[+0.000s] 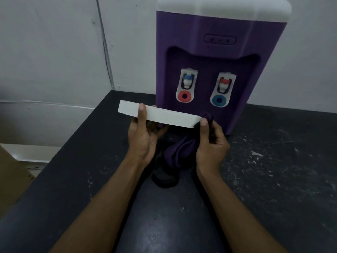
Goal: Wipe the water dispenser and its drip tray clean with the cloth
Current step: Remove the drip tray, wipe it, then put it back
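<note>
Now left hand (144, 137) grasps drip tray (169, 116) toward left end; right hand (211, 143) pinches cloth (180, 154) on right edge

Single head-worn view, wide-angle, looking forward and down over counter (273, 179); water dispenser (218, 70) close ahead, against wall (54, 52).

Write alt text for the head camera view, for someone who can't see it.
A person's left hand holds a white tray above the table while the right hand grips a purple cloth against the tray's right end. Behind it, a purple dispenser with a white top and two taps stands on the dark, scuffed table.
</note>
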